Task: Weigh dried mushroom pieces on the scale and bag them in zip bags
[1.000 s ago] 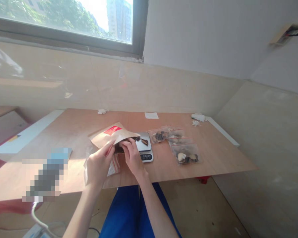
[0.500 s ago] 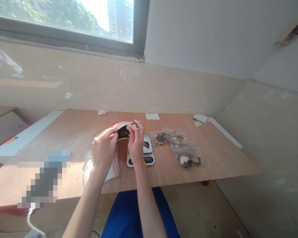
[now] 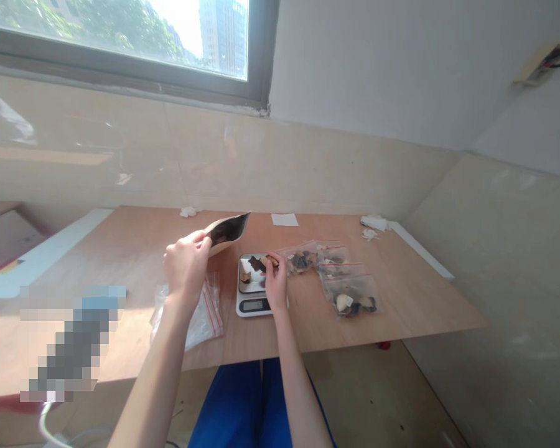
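Note:
My left hand (image 3: 185,267) grips a brown paper pouch (image 3: 226,232), held up above the table with its open mouth tilted toward the scale. A small digital kitchen scale (image 3: 254,292) sits on the wooden table (image 3: 135,249) in front of me, with a few dark dried pieces (image 3: 256,264) on its platform. My right hand (image 3: 275,280) rests over the scale's right side, fingers pinched on a small dark piece at the platform's edge.
Right of the scale lie several clear zip bags (image 3: 350,292) holding dark dried pieces. A pile of clear zip bags (image 3: 200,311) lies under my left wrist. A white paper slip (image 3: 284,219) and crumpled tissue (image 3: 372,223) sit at the far edge. A wall borders the table.
My right hand left the pouch mouth and moved down to the scale with a piece. The left hand raised and tilted the pouch leftward. More pieces now lie on the scale.

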The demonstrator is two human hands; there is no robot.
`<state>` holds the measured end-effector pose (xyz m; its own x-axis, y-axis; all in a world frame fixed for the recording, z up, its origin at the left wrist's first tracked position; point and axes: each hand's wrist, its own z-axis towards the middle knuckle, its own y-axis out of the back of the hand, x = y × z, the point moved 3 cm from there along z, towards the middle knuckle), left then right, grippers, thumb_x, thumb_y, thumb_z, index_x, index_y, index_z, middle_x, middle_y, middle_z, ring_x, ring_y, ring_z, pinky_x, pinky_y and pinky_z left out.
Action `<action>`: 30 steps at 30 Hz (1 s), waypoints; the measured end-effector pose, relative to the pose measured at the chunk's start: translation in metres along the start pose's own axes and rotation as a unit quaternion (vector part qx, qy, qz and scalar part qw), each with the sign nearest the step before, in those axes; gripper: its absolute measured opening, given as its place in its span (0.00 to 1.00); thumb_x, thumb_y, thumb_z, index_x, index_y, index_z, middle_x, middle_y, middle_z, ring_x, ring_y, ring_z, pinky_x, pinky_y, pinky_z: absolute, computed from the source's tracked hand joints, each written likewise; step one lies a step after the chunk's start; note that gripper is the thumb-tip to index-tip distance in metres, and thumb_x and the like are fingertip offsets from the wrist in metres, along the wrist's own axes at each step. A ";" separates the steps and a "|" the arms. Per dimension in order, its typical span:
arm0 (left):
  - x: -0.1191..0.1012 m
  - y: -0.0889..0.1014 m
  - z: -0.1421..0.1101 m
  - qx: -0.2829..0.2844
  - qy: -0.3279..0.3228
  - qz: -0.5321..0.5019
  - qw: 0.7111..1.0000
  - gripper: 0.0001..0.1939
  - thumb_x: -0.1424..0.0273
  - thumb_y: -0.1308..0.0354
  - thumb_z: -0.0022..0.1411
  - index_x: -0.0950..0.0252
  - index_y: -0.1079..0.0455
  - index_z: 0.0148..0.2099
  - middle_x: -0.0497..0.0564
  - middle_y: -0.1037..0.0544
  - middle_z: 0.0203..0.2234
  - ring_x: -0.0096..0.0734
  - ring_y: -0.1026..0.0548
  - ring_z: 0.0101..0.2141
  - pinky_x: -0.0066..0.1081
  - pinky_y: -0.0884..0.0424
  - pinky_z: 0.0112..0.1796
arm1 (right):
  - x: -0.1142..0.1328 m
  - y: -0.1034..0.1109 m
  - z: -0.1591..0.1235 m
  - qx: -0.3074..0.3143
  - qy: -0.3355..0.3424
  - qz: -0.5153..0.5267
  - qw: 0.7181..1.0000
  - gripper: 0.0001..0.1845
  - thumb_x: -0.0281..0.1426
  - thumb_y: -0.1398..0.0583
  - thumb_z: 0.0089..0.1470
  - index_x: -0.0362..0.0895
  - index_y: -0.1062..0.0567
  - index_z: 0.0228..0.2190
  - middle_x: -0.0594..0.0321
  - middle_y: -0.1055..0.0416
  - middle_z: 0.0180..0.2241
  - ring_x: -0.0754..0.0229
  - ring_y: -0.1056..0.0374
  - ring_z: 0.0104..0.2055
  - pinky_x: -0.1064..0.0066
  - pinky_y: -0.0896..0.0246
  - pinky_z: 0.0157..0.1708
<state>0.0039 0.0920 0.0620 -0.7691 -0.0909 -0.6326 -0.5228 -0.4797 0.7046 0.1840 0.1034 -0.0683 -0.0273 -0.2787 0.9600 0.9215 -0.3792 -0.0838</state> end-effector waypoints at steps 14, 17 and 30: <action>0.008 0.006 -0.003 0.019 -0.033 -0.013 0.999 0.21 0.62 0.54 0.56 0.61 0.24 0.43 0.52 0.19 0.35 0.40 0.23 0.39 0.33 0.32 0.41 | 0.022 0.008 -0.013 0.093 0.185 -0.194 0.959 0.17 0.23 0.48 0.51 0.42 0.31 0.44 0.53 0.32 0.41 0.57 0.34 0.45 0.63 0.37 0.48; 0.008 0.006 -0.003 0.020 -0.034 -0.003 0.999 0.20 0.62 0.54 0.56 0.60 0.24 0.43 0.52 0.19 0.34 0.41 0.23 0.38 0.33 0.32 0.40 | 0.024 0.010 -0.004 0.068 0.178 -0.175 0.966 0.15 0.23 0.47 0.50 0.42 0.29 0.40 0.54 0.30 0.39 0.58 0.33 0.42 0.64 0.36 0.45; 0.009 0.008 -0.009 0.037 -0.019 -0.006 0.999 0.20 0.60 0.52 0.56 0.61 0.23 0.42 0.52 0.19 0.29 0.43 0.22 0.37 0.35 0.31 0.39 | 0.017 0.043 0.039 0.046 0.047 -0.121 0.991 0.13 0.32 0.46 0.54 0.40 0.25 0.37 0.52 0.25 0.40 0.56 0.29 0.44 0.61 0.37 0.48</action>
<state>-0.0035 0.0798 0.0592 -0.7750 -0.0509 -0.6299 -0.5574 -0.4147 0.7193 0.2387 0.1169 -0.0456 -0.2831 -0.2720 0.9197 0.9148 -0.3647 0.1737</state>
